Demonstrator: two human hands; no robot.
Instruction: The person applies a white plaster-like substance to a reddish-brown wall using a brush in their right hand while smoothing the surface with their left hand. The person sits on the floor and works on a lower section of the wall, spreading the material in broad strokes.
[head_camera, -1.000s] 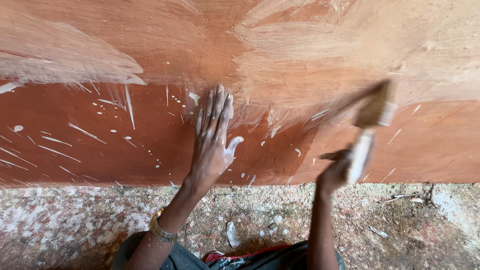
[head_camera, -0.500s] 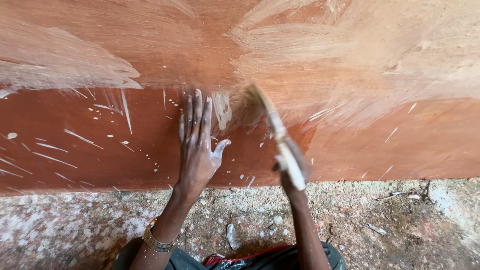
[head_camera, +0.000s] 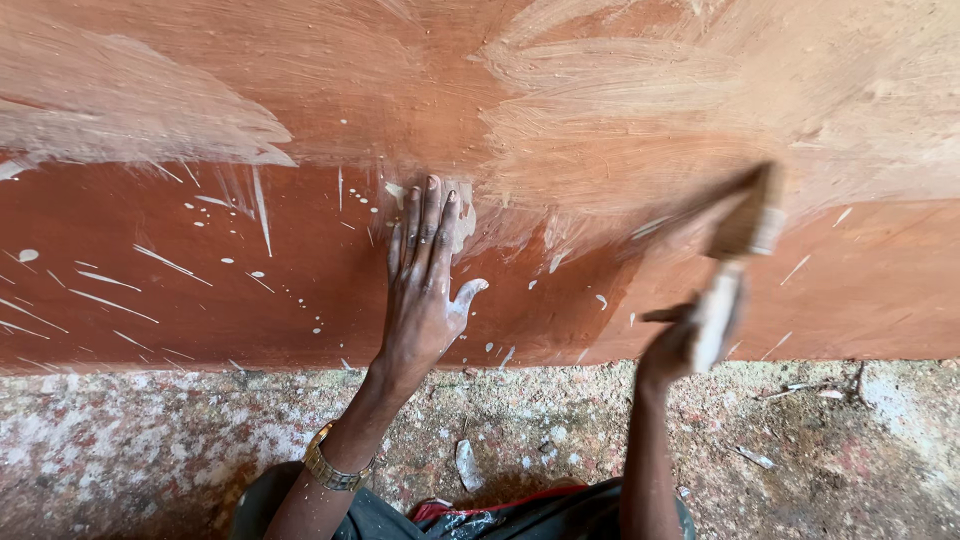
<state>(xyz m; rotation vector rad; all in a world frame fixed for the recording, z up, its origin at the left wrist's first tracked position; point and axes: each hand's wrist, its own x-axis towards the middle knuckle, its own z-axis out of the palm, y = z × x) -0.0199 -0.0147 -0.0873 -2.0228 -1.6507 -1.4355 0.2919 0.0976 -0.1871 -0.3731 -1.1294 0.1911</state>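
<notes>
Reddish-brown wall (head_camera: 150, 290) fills most of the view, its upper part already covered in thin, streaky white paint (head_camera: 640, 110), while the lower band above the floor is only flecked with white drips and judged still to be coated. Below it, a speckled concrete floor (head_camera: 120, 450) is spattered with paint. The left hand (head_camera: 425, 290) is pressed flat against the wall, fingers extended and holding nothing. The right hand (head_camera: 675, 345) is clenched around the handle of a broad paintbrush (head_camera: 735, 255), blurred, whose bristles are held at the painted edge.
</notes>
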